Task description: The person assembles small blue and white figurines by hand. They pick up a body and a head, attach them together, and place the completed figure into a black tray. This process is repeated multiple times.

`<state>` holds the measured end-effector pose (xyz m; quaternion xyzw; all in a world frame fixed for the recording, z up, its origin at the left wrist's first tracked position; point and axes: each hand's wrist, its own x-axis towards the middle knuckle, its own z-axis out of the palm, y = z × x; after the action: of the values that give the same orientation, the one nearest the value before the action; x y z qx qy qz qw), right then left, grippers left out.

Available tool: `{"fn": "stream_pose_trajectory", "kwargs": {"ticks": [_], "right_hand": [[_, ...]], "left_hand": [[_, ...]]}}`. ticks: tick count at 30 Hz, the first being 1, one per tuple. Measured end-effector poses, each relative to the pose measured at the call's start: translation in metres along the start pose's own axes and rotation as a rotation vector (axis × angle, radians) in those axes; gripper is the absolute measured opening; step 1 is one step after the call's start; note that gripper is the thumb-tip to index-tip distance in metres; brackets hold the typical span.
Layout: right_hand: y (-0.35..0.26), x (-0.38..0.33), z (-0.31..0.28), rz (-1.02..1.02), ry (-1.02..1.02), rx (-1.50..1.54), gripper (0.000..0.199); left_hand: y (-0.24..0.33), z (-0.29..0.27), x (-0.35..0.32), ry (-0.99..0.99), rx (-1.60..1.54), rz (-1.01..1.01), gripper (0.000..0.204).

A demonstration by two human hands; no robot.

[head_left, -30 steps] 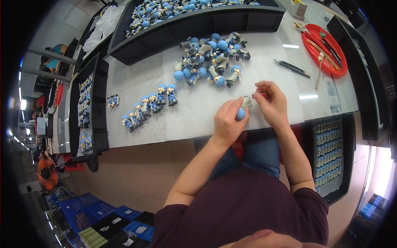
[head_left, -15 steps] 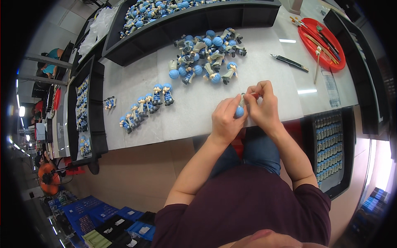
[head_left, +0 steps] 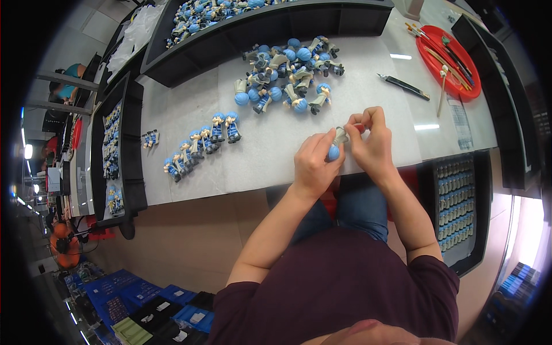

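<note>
Pale grey rectangular worktable (head_left: 190, 123) seen from above, with two bright patches of reflected light near its right end. Long black open-fronted shelf unit (head_left: 270, 26) along the table's far edge. Black shallow tray (head_left: 135, 144) at the table's left end. Brown smooth floor (head_left: 190, 236) below the table's near edge. Blue flat crates (head_left: 115, 287) farther down-left from the table.

A small toy figure (head_left: 338, 144) with a round blue head and a pale grey body is held above the table's near edge, lying tilted, its blue head pointing down toward the person, its body partly hidden by fingers.
</note>
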<state>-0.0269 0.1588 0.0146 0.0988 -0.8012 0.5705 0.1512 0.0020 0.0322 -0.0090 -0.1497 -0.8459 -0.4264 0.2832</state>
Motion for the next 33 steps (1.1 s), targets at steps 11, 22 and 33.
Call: {"fn": "stream_pose_trajectory", "kwargs": {"ticks": [11,22,33], "right_hand": [[-0.0051,-0.0051,0.0011,-0.062,-0.022,0.045,0.025],[-0.0041,-0.0034,0.0005,-0.086,-0.002,0.038,0.025],[-0.0018,-0.0023,0.0013,-0.078,-0.008,0.012,0.026]], "left_hand": [[-0.0024,0.0008,-0.0004,0.002,-0.026,-0.007,0.029],[0.0002,-0.0007,-0.0015,-0.006,-0.024,-0.042,0.029],[0.0001,-0.0011,0.0006,-0.005,-0.026,-0.038,0.029]]}}
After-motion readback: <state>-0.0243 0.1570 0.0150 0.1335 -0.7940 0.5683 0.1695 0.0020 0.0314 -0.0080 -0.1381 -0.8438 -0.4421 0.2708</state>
